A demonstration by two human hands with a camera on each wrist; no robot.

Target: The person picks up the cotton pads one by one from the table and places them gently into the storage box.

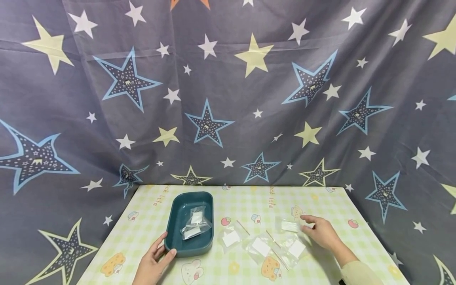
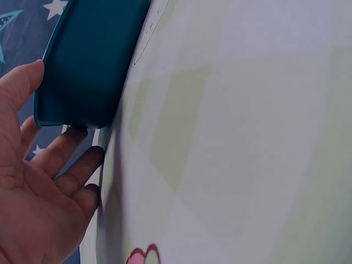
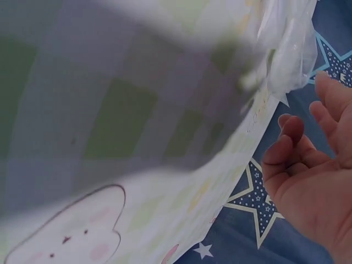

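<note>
A dark teal rectangular bin stands on the table's left half. My left hand holds its near left corner, the thumb against the front and the fingers at the left side; the left wrist view shows the bin between thumb and fingers. Two clear bags with white contents lie inside it. My right hand is beside a clear bag with a white insert, its fingers and thumb apart. In the right wrist view a gap separates the hand from the clear plastic.
More clear bags with white inserts, such as a bag, a middle bag and a right bag, lie between the hands. Thin reddish sticks lie among them. A checked cloth covers the table; a star-patterned curtain hangs behind.
</note>
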